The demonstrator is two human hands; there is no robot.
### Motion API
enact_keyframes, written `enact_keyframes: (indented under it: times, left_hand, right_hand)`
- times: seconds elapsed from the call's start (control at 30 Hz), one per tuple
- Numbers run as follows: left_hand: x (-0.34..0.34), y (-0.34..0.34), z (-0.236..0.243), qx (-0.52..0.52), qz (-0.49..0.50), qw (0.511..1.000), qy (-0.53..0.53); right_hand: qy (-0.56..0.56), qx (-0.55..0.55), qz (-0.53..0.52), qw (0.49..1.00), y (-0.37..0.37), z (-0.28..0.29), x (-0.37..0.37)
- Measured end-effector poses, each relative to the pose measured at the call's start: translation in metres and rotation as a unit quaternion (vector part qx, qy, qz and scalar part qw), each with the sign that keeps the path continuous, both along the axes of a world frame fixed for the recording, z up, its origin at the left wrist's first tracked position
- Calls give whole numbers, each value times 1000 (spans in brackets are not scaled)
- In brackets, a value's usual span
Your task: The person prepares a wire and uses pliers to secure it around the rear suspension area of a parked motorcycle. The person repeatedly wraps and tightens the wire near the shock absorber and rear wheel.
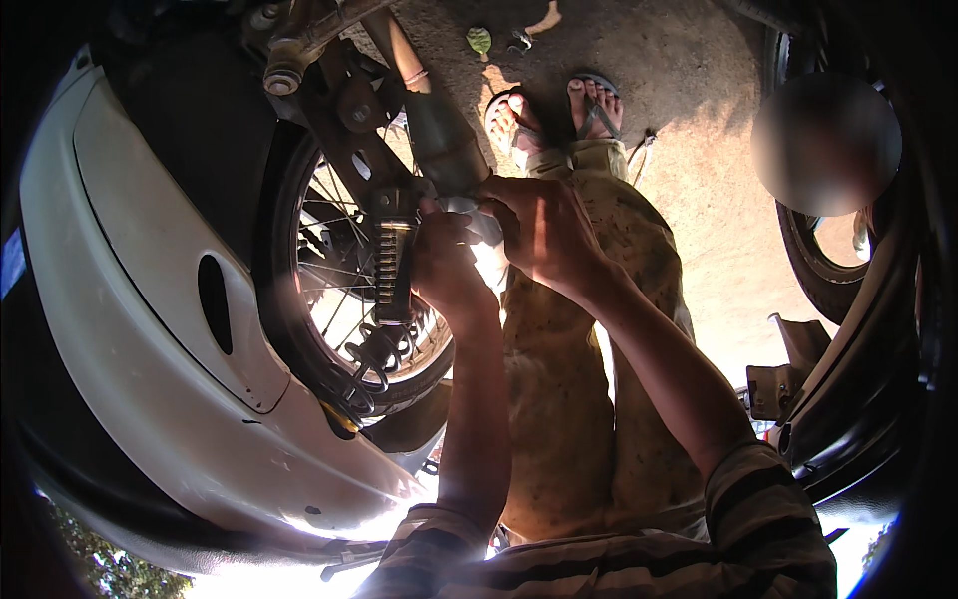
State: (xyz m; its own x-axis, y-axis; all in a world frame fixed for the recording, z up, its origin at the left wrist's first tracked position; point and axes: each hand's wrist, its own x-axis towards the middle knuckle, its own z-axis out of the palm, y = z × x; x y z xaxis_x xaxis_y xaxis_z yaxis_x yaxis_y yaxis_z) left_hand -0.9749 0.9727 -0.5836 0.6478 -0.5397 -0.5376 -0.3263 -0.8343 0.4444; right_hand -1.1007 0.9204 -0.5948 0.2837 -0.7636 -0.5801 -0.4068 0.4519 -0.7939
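Observation:
My left hand (449, 260) and my right hand (539, 225) are close together at a dark grey cylindrical pipe (444, 140) on a motorcycle, fingers bent in a grip on something small that they hide. Just left of them are a black part with a row of brass-coloured ridges (387, 260) and a coiled shock spring (369, 354), in front of the spoked rear wheel (329, 299). A long white body panel (150, 299) of the motorcycle fills the left side.
My legs (569, 419) and sandalled feet stand on the dusty ground (709, 190). At the right is another two-wheeler's tyre (818, 280), partly behind a blurred round patch, with a metal bracket (773, 389) below. A thin object (644, 155) and a leaf (479, 42) lie on the ground.

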Motion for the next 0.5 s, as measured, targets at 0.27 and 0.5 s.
enact_keyframes:
  times: [0.27, 0.5]
  left_hand:
    - [5, 3, -9, -90, 198, 970, 110]
    - [0, -8, -9, -117, 273, 949, 105]
  right_hand:
    - [11, 50, -94, 994, 21, 5, 24]
    - [37, 116, -108, 987, 8, 14, 38]
